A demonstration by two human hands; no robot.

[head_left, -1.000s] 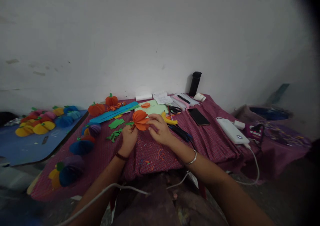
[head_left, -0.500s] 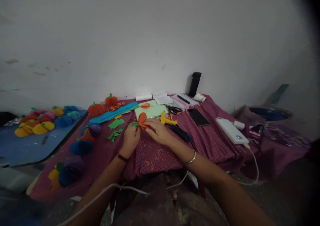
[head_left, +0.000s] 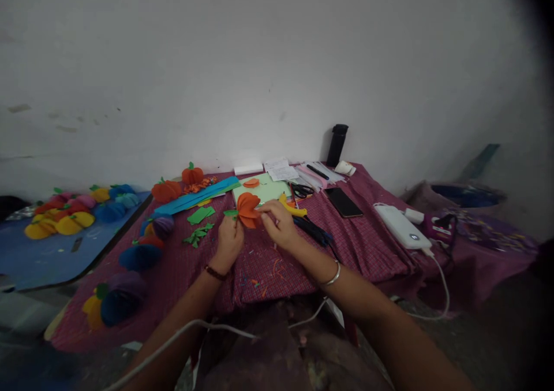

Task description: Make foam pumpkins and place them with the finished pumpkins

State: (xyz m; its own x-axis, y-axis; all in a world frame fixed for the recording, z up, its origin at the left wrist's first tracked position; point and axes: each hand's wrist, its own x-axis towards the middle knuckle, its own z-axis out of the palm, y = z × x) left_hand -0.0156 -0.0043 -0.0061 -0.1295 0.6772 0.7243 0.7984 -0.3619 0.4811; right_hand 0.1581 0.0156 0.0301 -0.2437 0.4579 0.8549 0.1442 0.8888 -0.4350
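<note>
An orange paper pumpkin with fanned-out folds is held up over the table between my hands. My left hand pinches it at the base, where a green paper piece sticks out to the left. On its right side, the closed fingers of my right hand grip the edge of a fold. Just behind lies a pale green pad bearing an orange paper piece. Beyond my right hand is a yellow glue gun, partly hidden.
Green paper scraps, blue strips and finished paper pumpkins lie to the left. Black scissors, a phone, a white power bank with cable and a black bottle are on the right.
The orange paper folds have spread from a narrow shape into a wider fan. My right hand has shifted slightly right, still at the paper's edge, while my left keeps its pinch.
</note>
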